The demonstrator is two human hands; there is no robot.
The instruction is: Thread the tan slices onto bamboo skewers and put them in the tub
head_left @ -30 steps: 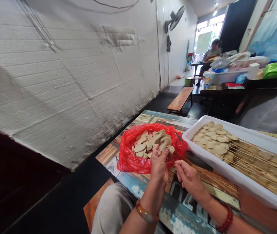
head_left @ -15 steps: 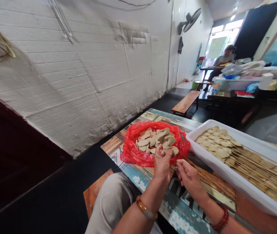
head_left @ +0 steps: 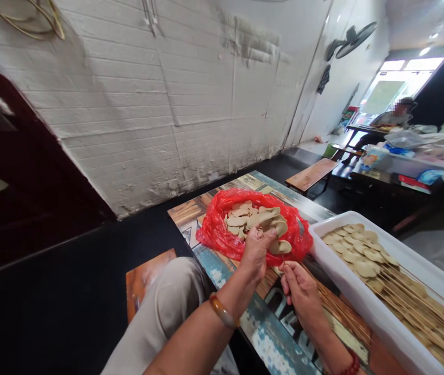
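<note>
My left hand (head_left: 256, 249) is closed around several flat, oval beige slices (head_left: 277, 225) over the bag. With thumb and forefinger, my right hand (head_left: 299, 285) pinches a thin skewer, just right of and below the left. One beige slice (head_left: 283, 247) is at the skewer's upper end; whether it is pierced I cannot tell. Under the left hand, an open red plastic bag (head_left: 216, 229) holds more loose slices (head_left: 237, 221). Several bare wooden skewers (head_left: 342, 312) lie on the table beyond the right hand.
To the right, a white plastic tray (head_left: 325, 273) contains rows of skewered slices (head_left: 366, 255). The patterned table (head_left: 222, 278) stands near a white brick wall (head_left: 128, 104). A wooden bench (head_left: 311, 174) is behind it. Farther back a person (head_left: 393, 120) sits at another table.
The view has turned left, so the background sits farther right. My left hand has opened its hold slightly around the slices, and the slice by the skewer tip shows more fully.
</note>
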